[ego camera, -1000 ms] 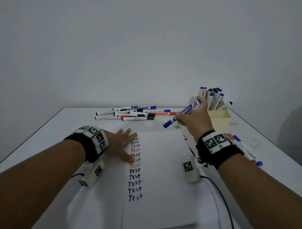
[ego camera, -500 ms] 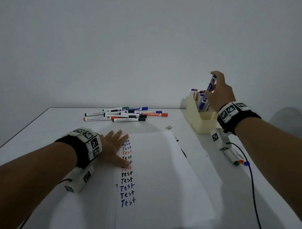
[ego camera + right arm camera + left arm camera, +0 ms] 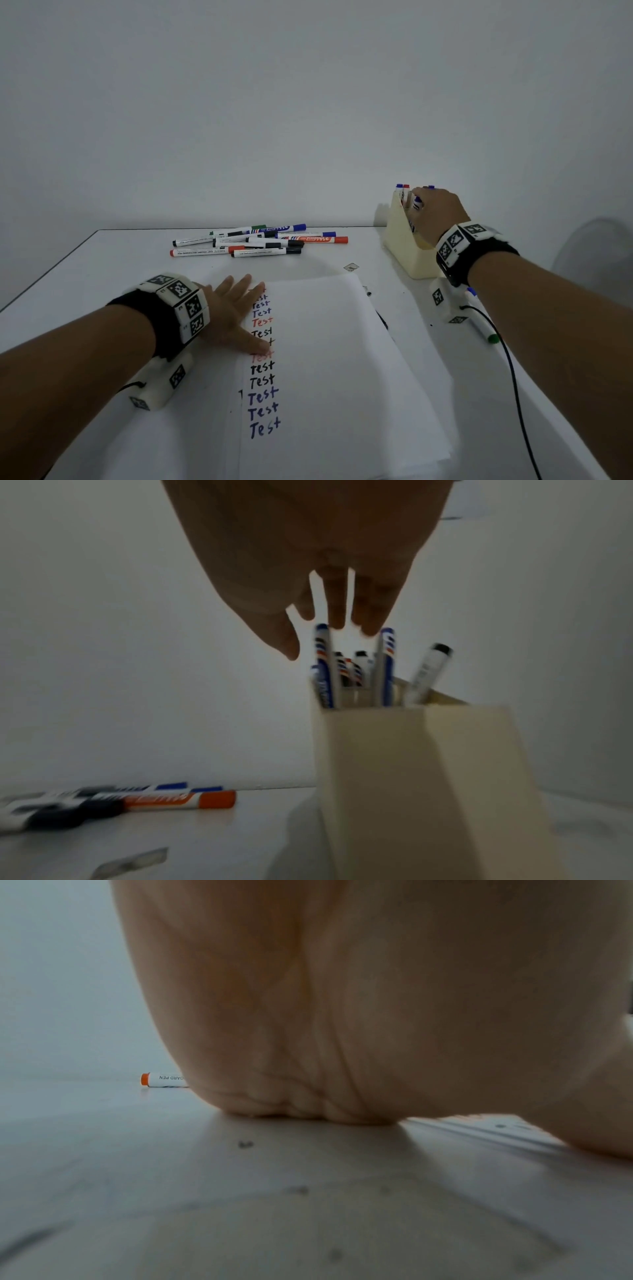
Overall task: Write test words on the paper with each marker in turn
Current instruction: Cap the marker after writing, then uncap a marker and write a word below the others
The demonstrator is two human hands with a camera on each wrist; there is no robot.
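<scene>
The white paper (image 3: 325, 359) lies in front of me with a column of "Test" words in black, red and blue down its left side. My left hand (image 3: 236, 315) lies flat on the paper's left edge, fingers spread, and its palm (image 3: 342, 1015) fills the left wrist view. My right hand (image 3: 433, 210) hovers over the cream marker holder (image 3: 407, 250) at the back right. In the right wrist view its fingers (image 3: 337, 610) are straight and hold nothing, just above the blue markers (image 3: 323, 669) standing in the holder (image 3: 411, 764).
Several loose markers (image 3: 260, 240) lie in a pile at the back centre; its orange-capped one (image 3: 192, 800) shows in the right wrist view. Two more markers (image 3: 484, 329) lie under my right forearm, beside a black cable (image 3: 513, 377). A wall stands behind the table.
My right hand carried the blue marker from above the paper to the holder, lowered it in and let go. My left hand has stayed on the paper.
</scene>
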